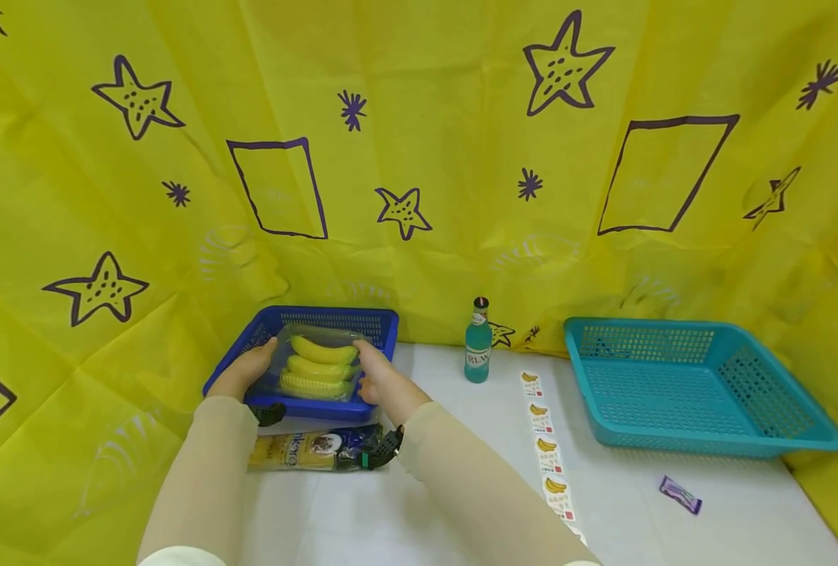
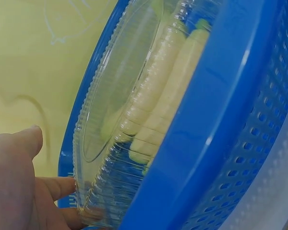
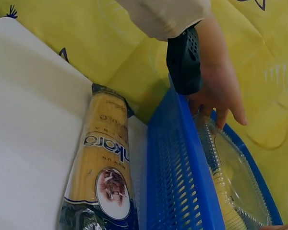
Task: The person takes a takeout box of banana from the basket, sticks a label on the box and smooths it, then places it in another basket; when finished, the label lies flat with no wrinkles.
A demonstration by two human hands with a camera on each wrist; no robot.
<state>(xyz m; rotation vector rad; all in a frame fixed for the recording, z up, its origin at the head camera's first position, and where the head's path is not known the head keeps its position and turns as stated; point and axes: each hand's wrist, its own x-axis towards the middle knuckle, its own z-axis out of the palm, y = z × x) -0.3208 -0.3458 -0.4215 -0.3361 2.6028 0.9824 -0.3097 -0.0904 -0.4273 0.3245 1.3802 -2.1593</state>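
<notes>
A clear plastic box of yellow bananas point(image 1: 320, 368) is inside the blue basket point(image 1: 391, 334) at the left, tilted against its rim in the left wrist view. My left hand point(image 1: 251, 368) is at the box's left end. In the left wrist view, the fingers point(image 2: 57, 187) touch the clear plastic and the thumb stands off it. At the other end my right hand point(image 1: 389, 384) holds the box, its thumb over the upper right corner and the other fingers bent beside it. Only a sliver of that hand shows in the right wrist view.
A pasta packet point(image 1: 313, 451) lies in front of the blue basket. To the right stand a teal bottle point(image 1: 477, 346) and a teal basket point(image 1: 652, 444). A strip of banana stickers point(image 1: 546, 446) and a purple packet point(image 1: 681, 494) lie on the white table point(image 1: 475, 487).
</notes>
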